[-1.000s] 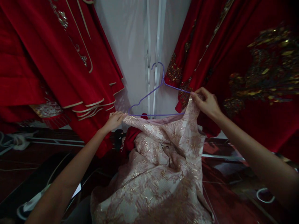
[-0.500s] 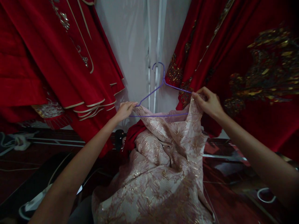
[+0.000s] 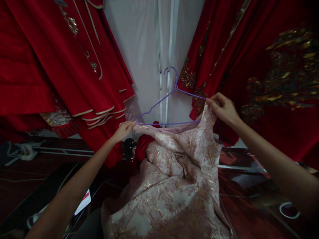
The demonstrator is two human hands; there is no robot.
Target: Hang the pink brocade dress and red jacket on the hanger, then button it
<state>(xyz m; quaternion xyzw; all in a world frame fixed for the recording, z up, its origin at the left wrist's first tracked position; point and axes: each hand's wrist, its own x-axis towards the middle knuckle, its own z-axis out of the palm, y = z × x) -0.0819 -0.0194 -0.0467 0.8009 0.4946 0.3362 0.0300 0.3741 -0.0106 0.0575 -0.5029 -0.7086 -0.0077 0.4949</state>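
Observation:
A pale pink dress (image 3: 171,192) with a shiny floral pattern spreads toward me across the lower middle. Inside its neckline is the bottom bar of a purple wire hanger (image 3: 163,98), whose hook points up. My left hand (image 3: 124,130) pinches the dress's left shoulder strap, just beyond the hanger's left end, which is bare. At the other side, my right hand (image 3: 224,108) is closed on the right strap and the hanger's right arm together, with the thumb on top. The hanger's right end is hidden by the strap and fingers.
Red embroidered garments hang on the left (image 3: 97,89) and on the right (image 3: 269,76). Between them runs a pale wall panel (image 3: 139,43) with white metal poles (image 3: 169,39). Low rack bars and a white ring (image 3: 289,211) are near the dark red floor.
My left hand has moved left and down with the left strap, off the hanger's left shoulder, baring that end. My right hand keeps its hold. The view has shifted slightly.

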